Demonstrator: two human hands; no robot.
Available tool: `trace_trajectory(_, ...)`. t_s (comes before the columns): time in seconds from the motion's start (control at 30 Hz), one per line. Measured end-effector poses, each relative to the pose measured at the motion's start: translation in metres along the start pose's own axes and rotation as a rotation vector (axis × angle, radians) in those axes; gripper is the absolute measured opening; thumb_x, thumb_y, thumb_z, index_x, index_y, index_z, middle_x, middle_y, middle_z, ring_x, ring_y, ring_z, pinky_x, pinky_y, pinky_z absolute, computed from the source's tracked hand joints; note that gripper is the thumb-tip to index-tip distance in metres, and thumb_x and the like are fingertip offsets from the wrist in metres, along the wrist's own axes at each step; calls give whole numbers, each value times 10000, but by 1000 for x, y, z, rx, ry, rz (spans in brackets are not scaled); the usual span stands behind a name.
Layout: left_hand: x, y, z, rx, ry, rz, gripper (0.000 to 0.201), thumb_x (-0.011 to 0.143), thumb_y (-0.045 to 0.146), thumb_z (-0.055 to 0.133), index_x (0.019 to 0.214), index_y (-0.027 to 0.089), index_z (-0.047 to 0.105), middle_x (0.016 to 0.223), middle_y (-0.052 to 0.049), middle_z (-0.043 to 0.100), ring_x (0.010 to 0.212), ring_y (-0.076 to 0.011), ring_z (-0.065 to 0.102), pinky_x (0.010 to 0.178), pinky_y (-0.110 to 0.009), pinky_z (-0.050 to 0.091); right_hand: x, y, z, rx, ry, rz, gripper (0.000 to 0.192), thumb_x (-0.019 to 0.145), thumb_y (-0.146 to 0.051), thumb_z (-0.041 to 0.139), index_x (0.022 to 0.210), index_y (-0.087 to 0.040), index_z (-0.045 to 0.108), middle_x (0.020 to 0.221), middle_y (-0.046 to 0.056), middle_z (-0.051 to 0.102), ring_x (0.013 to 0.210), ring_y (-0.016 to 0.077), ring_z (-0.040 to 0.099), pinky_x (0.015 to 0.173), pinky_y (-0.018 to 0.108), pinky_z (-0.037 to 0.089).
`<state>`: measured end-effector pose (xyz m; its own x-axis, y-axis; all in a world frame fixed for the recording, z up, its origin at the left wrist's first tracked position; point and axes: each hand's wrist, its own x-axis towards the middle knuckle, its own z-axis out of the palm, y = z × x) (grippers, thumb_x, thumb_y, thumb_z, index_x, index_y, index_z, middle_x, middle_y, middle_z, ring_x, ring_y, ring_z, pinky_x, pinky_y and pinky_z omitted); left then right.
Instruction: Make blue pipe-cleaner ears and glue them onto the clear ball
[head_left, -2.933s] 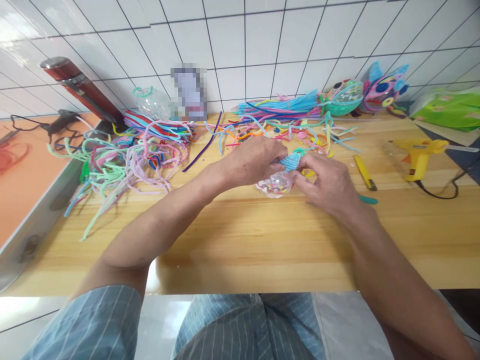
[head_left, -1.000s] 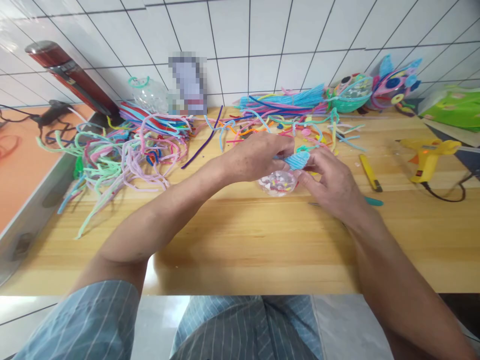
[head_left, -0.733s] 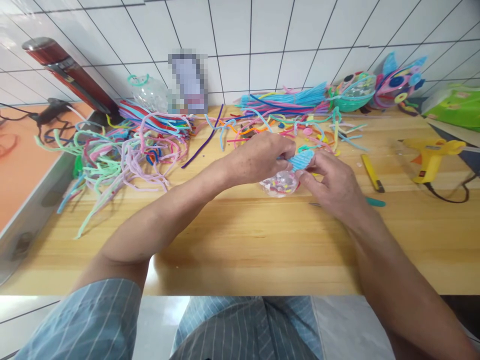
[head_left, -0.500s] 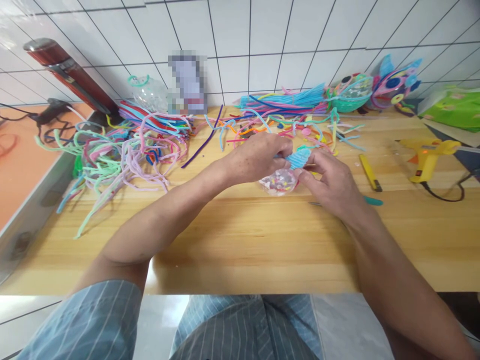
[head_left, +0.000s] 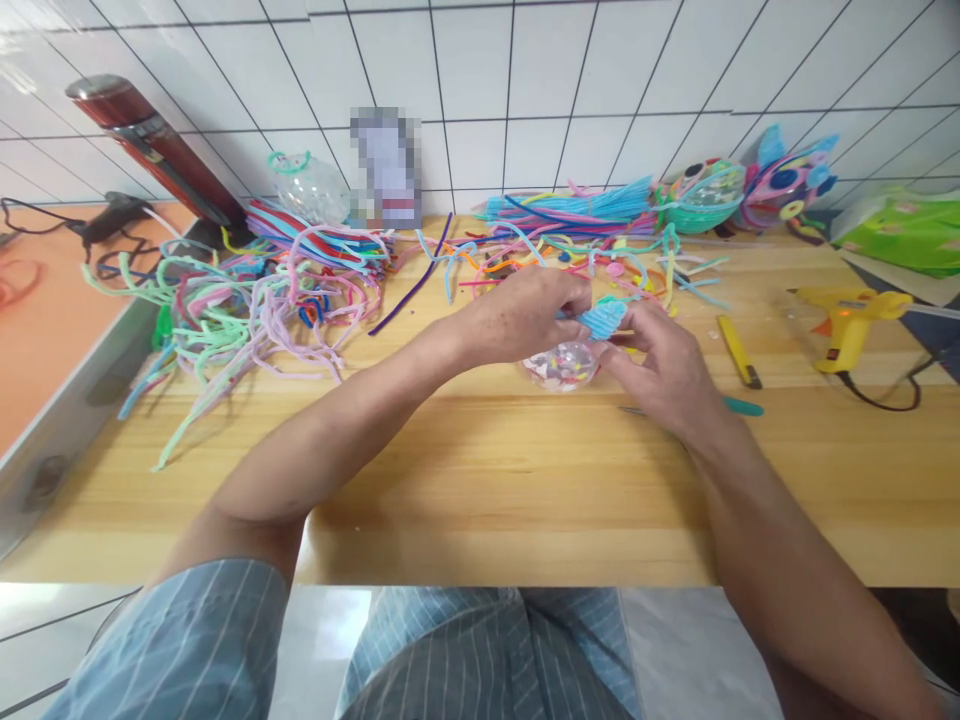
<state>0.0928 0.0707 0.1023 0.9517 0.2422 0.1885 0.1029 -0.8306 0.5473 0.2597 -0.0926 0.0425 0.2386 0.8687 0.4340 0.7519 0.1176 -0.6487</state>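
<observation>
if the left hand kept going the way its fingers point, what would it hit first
The left hand points right, at the blue pipe-cleaner piece it already pinches; just past that is the right hand. Depth looks about level, so probably those.

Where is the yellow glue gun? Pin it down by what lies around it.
The yellow glue gun lies on the wooden table at the far right, beyond the yellow utility knife and below the green packet.

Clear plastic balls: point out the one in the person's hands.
It is the clear ball with colourful bits inside, held between the left hand and right hand under a blue pipe-cleaner piece. The other clear ball sits untouched by the wall.
</observation>
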Motion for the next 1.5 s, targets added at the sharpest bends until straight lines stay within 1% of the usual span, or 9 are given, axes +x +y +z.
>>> trace_trajectory(0.1, -3, 0, -8, -219, 9, 31, 148, 952, 279, 712, 1017, 149, 741, 1005, -59, 803, 930, -174, 721, 900, -327, 555, 0, 3, -1, -9, -4, -4, 90, 953, -350, 704, 1021, -293, 691, 1012, 58, 726, 970, 281, 704, 895, 493, 628)
trace_trajectory(0.23, -20, -9, -7, -553, 212, -13, 346, 956, 395, 757, 1171, 137, 674, 1265, -131, 774, 1136, -197, 734, 1006, -335, 589, 0, 3, -1, -3, -8, 1, 81, 959, -316, 672, 1032, -286, 688, 1034, 60, 728, 983, 289, 723, 915, 528, 636)
trace_trajectory(0.33, -35, -23, 13, -656, 338, -104, 456, 915, 490, 805, 1227, 195, 652, 1389, -123, 737, 1271, -219, 714, 1051, -350, 586, -1, 1, 1, 3, 25, 0, 82, 967, -359, 684, 1011, -290, 677, 1048, 63, 738, 1002, 295, 729, 919, 534, 639)
trace_trajectory(0.5, -41, -40, 58, -872, 368, -162, 531, 831, 654, 840, 1055, 201, 675, 1145, -75, 794, 1088, -201, 755, 1017, -363, 598, -1, -1, 7, 51, 118, 13, 137, 984, -428, 690, 1024, -298, 678, 1037, 50, 767, 922, 271, 738, 862, 487, 647)
trace_trajectory(0.63, -37, -40, 72, -880, 401, -175, 608, 798, 748, 824, 985, 188, 678, 1064, -68, 779, 1040, -201, 735, 997, -370, 588, -1, -1, 9, -32, 166, -4, 98, 987, -379, 676, 955, -287, 686, 937, 34, 753, 871, 261, 716, 834, 456, 624)
trace_trajectory(1.17, -40, -39, 76, -976, 429, -175, 587, 784, 729, 858, 885, 190, 649, 912, -15, 696, 846, -145, 643, 829, -310, 570, -1, 5, 16, -69, 210, -27, 174, 975, -372, 718, 837, -283, 660, 841, 35, 691, 812, 259, 668, 774, 456, 577)
trace_trajectory(1.3, -40, -42, 80, -1025, 427, -164, 574, 809, 710, 853, 976, 197, 656, 988, -26, 736, 907, -160, 688, 887, -332, 583, -3, 9, 17, 81, 203, 26, 125, 961, -374, 753, 988, -271, 688, 937, 26, 720, 852, 241, 703, 806, 440, 594)
trace_trajectory(1.4, -42, -42, 78, -949, 568, -156, 574, 854, 693, 822, 1106, 200, 669, 1174, -80, 753, 1106, -208, 708, 1023, -377, 559, -6, 10, 16, 212, 299, 32, 237, 959, -389, 776, 1147, -280, 681, 1043, 25, 730, 911, 230, 719, 866, 438, 596)
trace_trajectory(1.5, -47, -35, 69, -700, 882, -149, 507, 889, 628, 823, 1130, 210, 669, 1195, -81, 724, 1123, -198, 671, 1026, -361, 530, -8, 7, 14, 227, 444, -46, 229, 961, -403, 789, 1147, -320, 685, 1007, 17, 688, 891, 228, 687, 863, 429, 576)
